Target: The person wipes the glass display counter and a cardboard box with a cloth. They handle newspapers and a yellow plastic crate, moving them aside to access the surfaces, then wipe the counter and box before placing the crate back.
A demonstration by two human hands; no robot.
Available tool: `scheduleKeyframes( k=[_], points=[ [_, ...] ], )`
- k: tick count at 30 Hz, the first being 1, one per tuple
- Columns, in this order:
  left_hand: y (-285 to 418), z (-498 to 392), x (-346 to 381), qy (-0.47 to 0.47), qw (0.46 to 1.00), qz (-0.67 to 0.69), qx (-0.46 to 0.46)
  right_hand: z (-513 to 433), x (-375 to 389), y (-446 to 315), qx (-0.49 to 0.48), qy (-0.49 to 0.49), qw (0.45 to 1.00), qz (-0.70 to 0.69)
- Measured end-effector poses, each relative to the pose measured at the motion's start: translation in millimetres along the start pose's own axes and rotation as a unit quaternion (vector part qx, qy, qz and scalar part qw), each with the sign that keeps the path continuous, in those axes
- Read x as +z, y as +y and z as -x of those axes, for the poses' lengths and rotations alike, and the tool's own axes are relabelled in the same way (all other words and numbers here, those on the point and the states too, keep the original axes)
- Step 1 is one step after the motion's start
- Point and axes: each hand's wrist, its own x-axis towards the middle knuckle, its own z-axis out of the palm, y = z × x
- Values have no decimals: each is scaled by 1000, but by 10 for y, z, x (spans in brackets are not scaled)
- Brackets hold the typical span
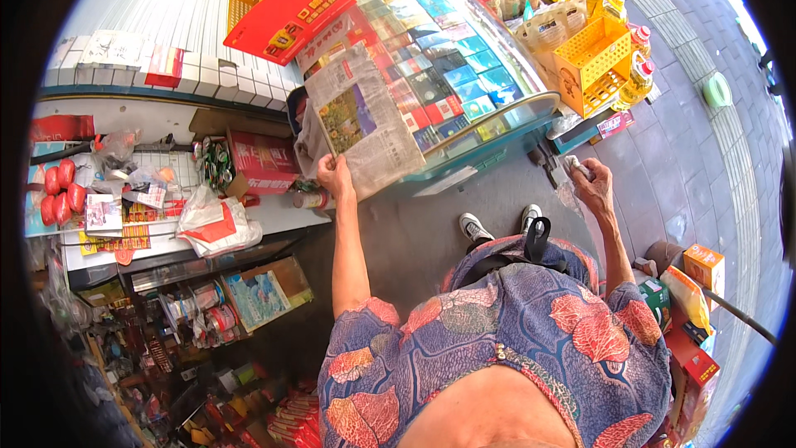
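My left hand [336, 177] pinches the near edge of a newspaper [385, 162], which bears print and a colour photo of flowers. The sheet lies over the left end of a glass display case [476, 144] and hangs a little past its front edge. Rows of cigarette packs [435, 78] show through the glass. Off to the right, my right hand [595, 189] is closed around a crumpled whitish wad [578, 168], cloth or paper, I cannot tell which. That hand is beyond the case's right corner, above the floor.
A red fan-shaped sign [292, 22] stands behind the newspaper. Yellow plastic baskets [587, 59] and oil bottles [635, 84] line the right side. Cluttered shelving holds a plastic bag [217, 224] and a red carton [264, 162] at left. Boxes [704, 270] stand beside my right elbow.
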Motion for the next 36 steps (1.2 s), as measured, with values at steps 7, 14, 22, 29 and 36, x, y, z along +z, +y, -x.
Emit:
scheduleKeyframes(
  k=[7, 14, 22, 29, 36],
  points=[
    [-251, -216, 70, 14, 999, 32, -42, -26, -106, 101, -9, 10, 1000, 3],
    [-343, -268, 168, 31, 998, 21, -46, 20, -260, 222, -7, 31, 999, 12],
    [-345, -301, 68, -18, 999, 21, -16, 57, -354, 76, -21, 41, 999, -22],
    [-215, -302, 89, -55, 996, -62, 15, 57, -501, 272, 23, 45, 999, -13],
    [-265, -359, -124, -26, 997, -63, 28, -176, -564, 429, 92, -16, 983, -158]
  ],
)
